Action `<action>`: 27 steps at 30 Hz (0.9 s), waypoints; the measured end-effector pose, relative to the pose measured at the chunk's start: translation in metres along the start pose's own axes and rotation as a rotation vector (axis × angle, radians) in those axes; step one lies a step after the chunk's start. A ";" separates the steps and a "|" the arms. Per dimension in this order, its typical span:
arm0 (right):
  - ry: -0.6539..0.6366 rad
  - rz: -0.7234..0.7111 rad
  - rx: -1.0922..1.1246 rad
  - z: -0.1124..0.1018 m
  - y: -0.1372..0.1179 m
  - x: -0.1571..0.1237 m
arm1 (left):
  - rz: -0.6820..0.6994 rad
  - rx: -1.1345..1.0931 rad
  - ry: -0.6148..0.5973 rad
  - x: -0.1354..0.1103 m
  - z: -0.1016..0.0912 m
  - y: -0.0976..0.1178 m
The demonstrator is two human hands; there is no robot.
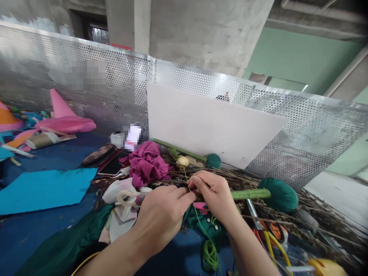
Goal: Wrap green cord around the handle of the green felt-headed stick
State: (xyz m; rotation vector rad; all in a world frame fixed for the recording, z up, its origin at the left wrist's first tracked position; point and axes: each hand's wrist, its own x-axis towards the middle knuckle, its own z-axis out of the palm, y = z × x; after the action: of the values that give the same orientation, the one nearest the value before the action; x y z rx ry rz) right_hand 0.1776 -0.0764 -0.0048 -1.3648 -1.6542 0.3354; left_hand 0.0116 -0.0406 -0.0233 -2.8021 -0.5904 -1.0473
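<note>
My left hand is closed, its thumb and index finger pinched beside the right fingertips. What it grips is mostly covered by the fingers. A cream loop with a grey-purple wrapped end shows at its left side. My right hand is closed, pinching thin green string between thumb and fingers. The string runs up past the fingertips and down to a loose green coil. Behind the right hand, a green-wrapped stick leads to a dark green ball.
Crumpled magenta cloth, a phone and a brown patterned pouch lie behind the left hand. Dry twigs spread right, near yellow-handled scissors. Blue sheet lies left. A perforated metal panel stands behind.
</note>
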 end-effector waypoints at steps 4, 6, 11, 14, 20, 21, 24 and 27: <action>-0.016 0.093 0.173 -0.008 -0.004 0.002 | -0.019 -0.030 0.004 0.001 -0.002 -0.005; -0.007 0.144 0.264 -0.020 -0.004 0.001 | -0.050 -0.059 0.001 0.002 -0.003 -0.009; 0.120 0.274 0.476 -0.072 0.003 -0.008 | -0.209 -0.127 -0.049 0.004 -0.011 -0.022; 0.263 0.346 0.416 -0.113 0.016 -0.021 | -0.318 -0.126 -0.124 0.005 -0.019 -0.028; 0.685 0.479 0.164 -0.167 0.052 -0.040 | -0.501 -0.147 -0.251 0.012 -0.040 -0.042; 0.707 0.508 0.162 -0.171 0.057 -0.041 | -0.520 -0.163 -0.268 0.013 -0.043 -0.044; 0.735 0.524 0.122 -0.175 0.070 -0.041 | -0.576 -0.236 -0.317 0.014 -0.051 -0.049; 0.718 0.505 -0.058 -0.175 0.080 -0.037 | -0.633 -0.352 -0.375 0.013 -0.056 -0.054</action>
State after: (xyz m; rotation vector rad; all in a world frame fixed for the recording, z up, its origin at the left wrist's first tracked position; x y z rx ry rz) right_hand 0.3626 -0.1401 0.0133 -1.6839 -0.7293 0.0591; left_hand -0.0343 0.0011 0.0255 -3.2303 -1.5504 -0.7375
